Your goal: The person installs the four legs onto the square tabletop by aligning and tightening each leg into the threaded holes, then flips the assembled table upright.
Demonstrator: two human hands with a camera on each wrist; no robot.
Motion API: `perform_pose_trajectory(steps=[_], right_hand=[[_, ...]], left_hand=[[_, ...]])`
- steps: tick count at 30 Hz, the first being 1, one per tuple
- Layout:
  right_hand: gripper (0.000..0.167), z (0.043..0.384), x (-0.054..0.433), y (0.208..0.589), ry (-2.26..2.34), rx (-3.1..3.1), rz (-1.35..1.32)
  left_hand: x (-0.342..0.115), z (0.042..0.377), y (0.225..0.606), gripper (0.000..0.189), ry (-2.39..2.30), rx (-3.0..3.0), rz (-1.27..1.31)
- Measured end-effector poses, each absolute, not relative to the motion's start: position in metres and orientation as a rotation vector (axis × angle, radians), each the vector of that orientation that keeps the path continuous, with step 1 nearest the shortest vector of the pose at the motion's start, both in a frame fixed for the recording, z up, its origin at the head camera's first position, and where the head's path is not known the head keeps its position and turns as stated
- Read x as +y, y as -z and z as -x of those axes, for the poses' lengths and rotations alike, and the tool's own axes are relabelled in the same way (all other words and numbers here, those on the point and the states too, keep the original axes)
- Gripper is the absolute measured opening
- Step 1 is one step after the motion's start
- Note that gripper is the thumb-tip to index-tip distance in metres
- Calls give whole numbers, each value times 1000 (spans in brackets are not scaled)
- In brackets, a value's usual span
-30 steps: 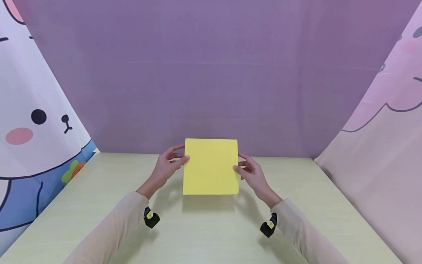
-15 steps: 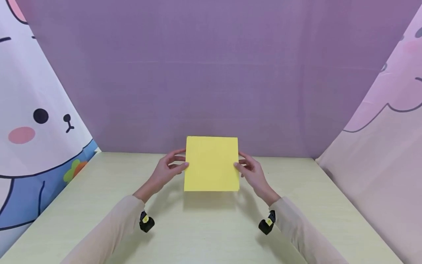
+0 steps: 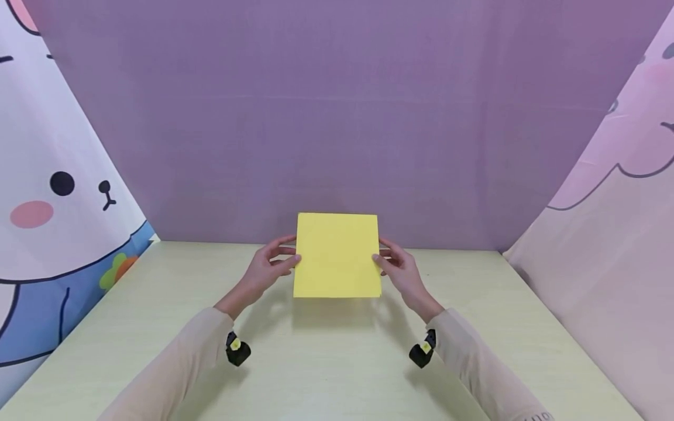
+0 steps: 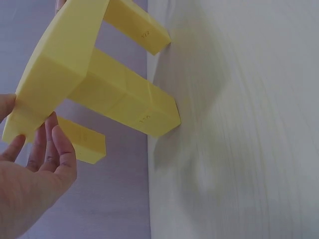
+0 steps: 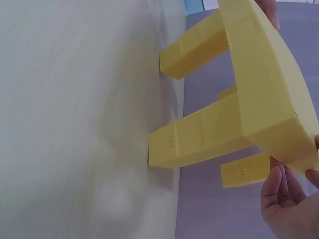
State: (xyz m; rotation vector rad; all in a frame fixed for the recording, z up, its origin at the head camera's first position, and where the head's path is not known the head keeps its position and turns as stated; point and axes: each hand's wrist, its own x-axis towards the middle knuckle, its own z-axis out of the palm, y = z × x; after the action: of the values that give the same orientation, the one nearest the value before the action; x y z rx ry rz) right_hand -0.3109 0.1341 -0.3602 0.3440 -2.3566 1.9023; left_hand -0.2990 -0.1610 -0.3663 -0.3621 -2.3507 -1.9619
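Note:
A yellow table-shaped piece (image 3: 337,255), like a small stool with a square top and several block legs, is held between my two hands. In the head view only its flat top shows; its legs (image 4: 134,107) (image 5: 199,134) appear in the wrist views, some with small handwritten marks. My left hand (image 3: 265,268) grips the left edge, thumb on top and fingers on the side. My right hand (image 3: 404,275) grips the right edge likewise. The back legs end against the purple backdrop in the wrist views, so the piece is raised off the table.
The pale wooden tabletop (image 3: 326,374) spreads beneath, with shadows of the piece and arms on it. A purple backdrop (image 3: 337,117) rises behind. Printed cartoon cloths hang at left (image 3: 58,245) and right (image 3: 611,251). Black wrist cameras hang below both sleeves.
The yellow stool-shaped piece has shifted slightly up and away in the head view. Both hands keep hold of its side edges, and the right wrist has moved slightly inward.

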Motion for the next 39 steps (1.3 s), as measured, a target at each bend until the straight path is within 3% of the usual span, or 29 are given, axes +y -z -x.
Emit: perform_pose_trajectory(steps=[21, 39], right_hand=[[46, 315, 135, 359, -1965, -2360, -259], [43, 320, 136, 361, -2022, -2419, -153]], left_hand=[[-155, 307, 362, 53, 1953, -2402, 325], [-149, 312, 369, 51, 2035, -2387, 137]])
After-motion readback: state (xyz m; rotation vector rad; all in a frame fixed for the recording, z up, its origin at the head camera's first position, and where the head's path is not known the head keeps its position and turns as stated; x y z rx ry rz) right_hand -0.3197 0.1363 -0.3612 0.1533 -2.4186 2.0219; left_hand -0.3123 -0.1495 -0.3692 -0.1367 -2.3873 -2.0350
